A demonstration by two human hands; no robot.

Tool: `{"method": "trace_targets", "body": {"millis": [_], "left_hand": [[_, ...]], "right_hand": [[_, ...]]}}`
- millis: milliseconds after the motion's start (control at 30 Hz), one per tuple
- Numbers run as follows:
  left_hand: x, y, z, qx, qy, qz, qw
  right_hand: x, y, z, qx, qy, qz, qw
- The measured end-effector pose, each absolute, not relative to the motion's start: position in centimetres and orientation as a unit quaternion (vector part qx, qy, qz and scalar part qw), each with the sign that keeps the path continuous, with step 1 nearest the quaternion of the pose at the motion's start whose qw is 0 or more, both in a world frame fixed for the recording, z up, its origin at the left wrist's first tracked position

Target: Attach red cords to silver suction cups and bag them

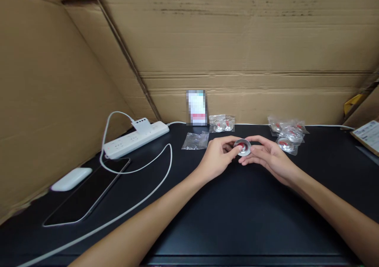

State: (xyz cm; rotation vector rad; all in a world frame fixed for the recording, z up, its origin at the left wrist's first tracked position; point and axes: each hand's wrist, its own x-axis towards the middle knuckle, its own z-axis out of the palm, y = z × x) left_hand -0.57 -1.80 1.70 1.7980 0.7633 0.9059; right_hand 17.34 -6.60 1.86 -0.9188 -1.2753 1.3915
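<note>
Between my hands, above the dark table, is a round, shiny silver disc with a red patch near its middle; its exact kind does not show. My left hand pinches its left side, with the thumb lying across the face. On the other side my right hand has its fingers curled around the right edge, gripping it too. Similar silver discs with red marks lie in clear bags beyond my right hand. Two more sit in bags behind my left hand. Nearer to that hand is a flat clear plastic bag.
A lit, blurred phone leans against the cardboard wall. On the left are a white power strip, a looping white cable, a dark phone and a white case. A labelled package stands at right.
</note>
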Motion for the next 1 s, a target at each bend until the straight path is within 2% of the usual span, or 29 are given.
{"method": "trace_targets", "body": {"millis": [133, 233, 367, 467, 600, 700, 833, 1000], "left_hand": [[-0.8, -0.9, 1.3, 0.713, 0.335, 0.400, 0.469], [-1.3, 0.0, 1.1, 0.710, 0.361, 0.400, 0.454], [-2.1, 1.3, 0.6, 0.732, 0.422, 0.362, 0.394], [-2.5, 1.7, 0.3, 0.762, 0.466, 0.311, 0.323], [-2.5, 1.5, 0.1, 0.813, 0.479, 0.269, 0.190], [-2.3, 1.1, 0.0, 0.831, 0.478, 0.248, 0.134], [-2.3, 0.8, -0.3, 0.845, 0.485, 0.216, 0.070], [-2.5, 0.9, -0.6, 0.851, 0.479, 0.211, 0.042]], "right_hand": [[18.1, -6.1, 1.8, -0.423, -0.550, 0.521, 0.497], [19.9, -5.3, 1.6, -0.485, -0.606, 0.396, 0.491], [22.5, -4.3, 0.8, -0.580, -0.717, 0.086, 0.376], [23.3, -4.0, 0.1, -0.595, -0.753, -0.012, 0.281], [22.8, -4.1, -0.4, -0.623, -0.756, -0.074, 0.187], [22.3, -4.2, -0.4, -0.639, -0.746, -0.076, 0.170], [22.4, -4.1, -0.5, -0.638, -0.743, -0.041, 0.196], [22.0, -4.1, -1.0, -0.605, -0.738, 0.036, 0.296]]}}
